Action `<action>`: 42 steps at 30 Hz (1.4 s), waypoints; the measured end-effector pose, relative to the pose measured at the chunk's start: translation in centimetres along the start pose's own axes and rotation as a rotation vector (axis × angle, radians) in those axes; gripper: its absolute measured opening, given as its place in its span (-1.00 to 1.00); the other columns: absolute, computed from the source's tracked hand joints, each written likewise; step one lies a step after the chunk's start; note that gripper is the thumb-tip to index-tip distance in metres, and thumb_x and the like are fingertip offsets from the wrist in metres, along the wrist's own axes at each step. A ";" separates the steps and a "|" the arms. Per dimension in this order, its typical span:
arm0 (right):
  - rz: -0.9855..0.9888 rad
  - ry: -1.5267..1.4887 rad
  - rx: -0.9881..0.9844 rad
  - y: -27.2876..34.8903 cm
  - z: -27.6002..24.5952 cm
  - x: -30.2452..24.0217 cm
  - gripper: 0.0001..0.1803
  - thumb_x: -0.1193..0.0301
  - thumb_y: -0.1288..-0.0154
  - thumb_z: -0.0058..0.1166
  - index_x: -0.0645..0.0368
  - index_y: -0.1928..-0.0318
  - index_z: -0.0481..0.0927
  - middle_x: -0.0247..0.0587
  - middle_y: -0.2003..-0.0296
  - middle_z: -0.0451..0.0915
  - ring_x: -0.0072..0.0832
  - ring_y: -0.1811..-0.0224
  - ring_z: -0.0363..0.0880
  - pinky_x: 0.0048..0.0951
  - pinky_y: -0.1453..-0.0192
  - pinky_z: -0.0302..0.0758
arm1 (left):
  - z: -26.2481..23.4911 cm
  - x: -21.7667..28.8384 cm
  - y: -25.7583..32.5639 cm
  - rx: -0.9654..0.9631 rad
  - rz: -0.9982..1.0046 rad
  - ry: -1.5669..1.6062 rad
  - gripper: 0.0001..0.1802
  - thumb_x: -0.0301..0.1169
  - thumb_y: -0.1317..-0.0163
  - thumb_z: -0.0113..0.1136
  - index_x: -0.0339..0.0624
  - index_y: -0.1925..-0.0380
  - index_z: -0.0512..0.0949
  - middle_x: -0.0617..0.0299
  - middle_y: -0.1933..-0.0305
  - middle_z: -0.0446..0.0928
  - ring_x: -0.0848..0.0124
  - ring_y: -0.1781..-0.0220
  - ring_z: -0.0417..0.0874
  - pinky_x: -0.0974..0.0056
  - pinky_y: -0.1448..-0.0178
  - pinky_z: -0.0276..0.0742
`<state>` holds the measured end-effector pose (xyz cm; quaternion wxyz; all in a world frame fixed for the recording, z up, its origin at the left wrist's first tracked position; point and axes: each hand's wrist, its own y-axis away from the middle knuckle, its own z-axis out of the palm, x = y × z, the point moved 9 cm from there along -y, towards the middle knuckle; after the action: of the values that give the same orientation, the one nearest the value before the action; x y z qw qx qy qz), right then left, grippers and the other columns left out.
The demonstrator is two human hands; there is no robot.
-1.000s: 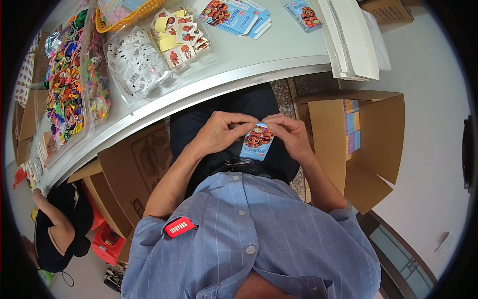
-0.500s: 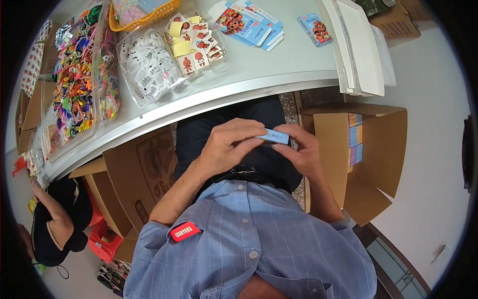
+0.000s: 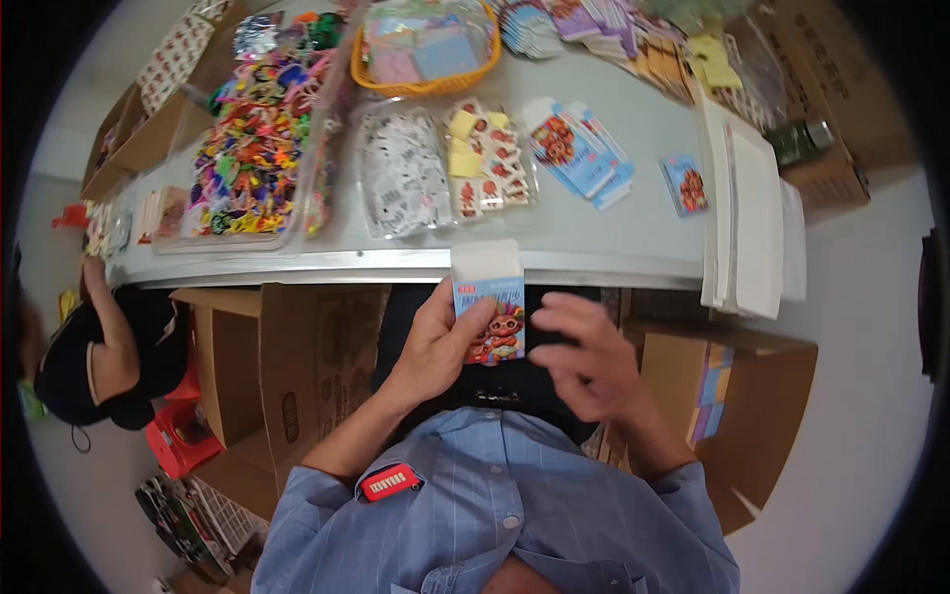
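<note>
Holding: the left hand (image 3: 435, 346) grips a small blue packet (image 3: 490, 305) with a cartoon figure printed on it, upright, just below the near edge of the worktop (image 3: 594, 238).
Left fingers: clamped on the packet's left side, thumb across its lower front.
Right hand (image 3: 584, 356): just beside the packet on its right, not touching it as far as the blur lets one tell; fingers spread apart and holding nothing.
Packet's place: over the person's lap, between the two hands, its white top flap level with the worktop's near edge.
Near edge, middle: a clear bag of white pieces (image 3: 401, 183) and a clear bag of small red and yellow cards (image 3: 485, 163), side by side.
Right of those: a fanned stack of blue packets (image 3: 579, 148), and one single blue packet (image 3: 685, 184) lying apart from it.
Right edge: a pile of flat white sheets (image 3: 752, 218).
Left part: a clear tray of many-coloured small items (image 3: 252, 163).
Far edge: an orange basket (image 3: 426, 49) with pastel packs.
Below the worktop: an open cardboard box (image 3: 732, 396) on the right, with blue packs standing in it.
</note>
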<state>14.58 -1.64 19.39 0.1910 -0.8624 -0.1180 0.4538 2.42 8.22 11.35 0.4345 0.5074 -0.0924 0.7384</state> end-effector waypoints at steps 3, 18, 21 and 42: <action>0.306 -0.345 0.223 -2.9 -1.5 3.6 -0.40 0.48 -0.11 0.36 0.28 -0.20 0.50 0.03 -0.17 0.55 -0.22 -0.23 0.52 -0.26 -0.29 0.43 | -0.1 0.8 0.7 -0.008 0.018 -0.222 -0.68 -0.35 -0.48 0.17 -0.28 -0.13 0.48 0.24 0.08 0.66 0.56 0.11 0.67 0.38 0.06 0.63; 0.225 -0.063 -0.063 -22.7 -1.5 11.1 -0.77 0.45 -0.29 0.29 0.22 0.06 0.68 -0.26 0.16 0.67 -0.51 0.11 0.61 -0.47 -0.01 0.53 | -2.9 3.0 0.6 0.110 0.132 -0.158 -0.59 -0.39 -0.36 0.34 -0.33 -0.14 0.54 0.16 0.01 0.66 0.51 0.05 0.64 0.37 -0.06 0.58; -0.110 0.261 -0.049 -29.2 -0.2 13.3 -0.67 0.47 -0.21 0.31 0.15 -0.01 0.65 -0.19 0.05 0.66 -0.33 -0.01 0.61 -0.34 -0.10 0.53 | -4.3 3.9 0.4 0.122 0.140 -0.083 -0.60 -0.38 -0.40 0.30 -0.37 -0.13 0.52 0.17 0.02 0.67 0.54 0.05 0.64 0.38 -0.09 0.59; 0.121 -0.201 -0.015 -28.0 -3.7 6.7 -0.56 0.52 -0.43 0.12 0.31 -0.26 0.38 -0.18 0.06 0.64 -0.55 0.05 0.61 -0.47 -0.06 0.56 | -7.6 6.1 -0.1 0.273 0.382 0.137 -0.60 -0.60 -0.34 0.28 -0.45 -0.12 0.39 -0.04 -0.01 0.66 0.36 0.00 0.73 0.30 -0.08 0.72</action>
<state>20.56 25.19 28.61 0.1439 -0.8196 -0.0878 0.5476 -3.21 16.01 12.79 0.2196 0.4837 -0.0563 0.8454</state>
